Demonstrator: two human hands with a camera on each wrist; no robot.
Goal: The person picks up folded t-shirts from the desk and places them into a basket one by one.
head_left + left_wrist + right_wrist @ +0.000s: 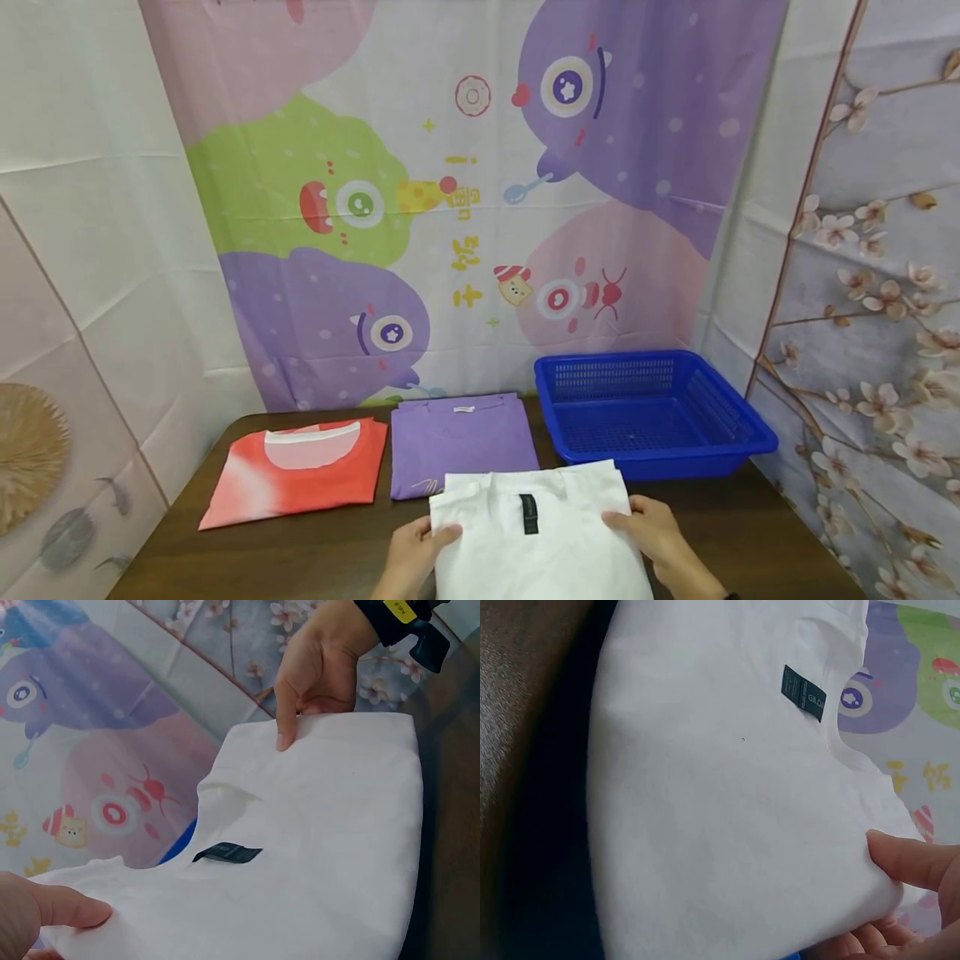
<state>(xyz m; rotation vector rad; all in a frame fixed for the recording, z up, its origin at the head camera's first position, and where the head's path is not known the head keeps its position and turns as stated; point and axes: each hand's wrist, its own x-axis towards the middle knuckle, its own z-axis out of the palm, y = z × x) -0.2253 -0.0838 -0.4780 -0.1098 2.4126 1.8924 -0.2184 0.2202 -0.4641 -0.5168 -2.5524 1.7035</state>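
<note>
Fingers behind, thumbs on top, the left hand [415,550] and right hand [652,531] pinch the upper corners of a folded white shirt [543,558] – only cloth between the tips – over the near part of the brown table [315,546]. Beyond it lie a red shirt [322,482] at left, a purple shirt [461,442] mid-table and a blue basket [660,467] at right – behind, a cartoon-printed curtain [472,233]

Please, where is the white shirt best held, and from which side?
I would pinch the white shirt near its shoulder corners, from left and right, thumbs on top: the left hand and right hand grip there, and its wide, soft fold would probably sag if held by one side.
</note>
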